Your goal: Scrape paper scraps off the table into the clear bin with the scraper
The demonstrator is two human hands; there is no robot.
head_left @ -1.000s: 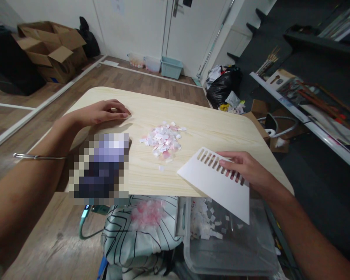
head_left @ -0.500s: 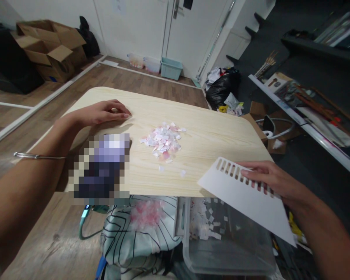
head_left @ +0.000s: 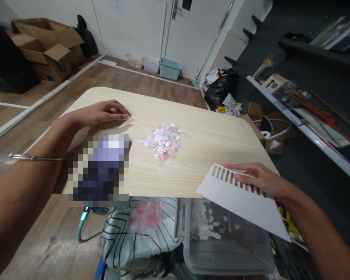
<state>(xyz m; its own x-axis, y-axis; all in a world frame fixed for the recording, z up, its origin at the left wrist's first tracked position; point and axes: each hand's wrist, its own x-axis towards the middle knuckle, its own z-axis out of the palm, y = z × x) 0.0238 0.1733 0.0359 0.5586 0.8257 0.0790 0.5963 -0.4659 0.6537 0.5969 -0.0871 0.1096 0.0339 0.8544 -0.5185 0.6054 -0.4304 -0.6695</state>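
A pile of small pink and white paper scraps (head_left: 163, 141) lies in the middle of a pale wooden table (head_left: 210, 136). My right hand (head_left: 262, 179) grips a white plastic scraper (head_left: 239, 200) with a slotted top edge, held past the table's near right corner above a clear plastic bin (head_left: 230, 245) with several scraps in it. My left hand (head_left: 103, 112) rests on the tabletop at the left, fingers curled loosely, nothing visible in it. A metal bangle (head_left: 35, 157) is on that wrist.
A blurred-out object (head_left: 100, 167) sits at the table's near left. A patterned cloth (head_left: 134, 233) with pink scraps lies below the front edge. Cardboard boxes (head_left: 43, 42) stand far left, a black rubbish bag (head_left: 221, 87) behind the table, cluttered shelves (head_left: 309, 105) at right.
My right hand carried the scraper off the table's near edge, rightward and down over the bin. A scrap near the edge is gone. My left hand has not moved.
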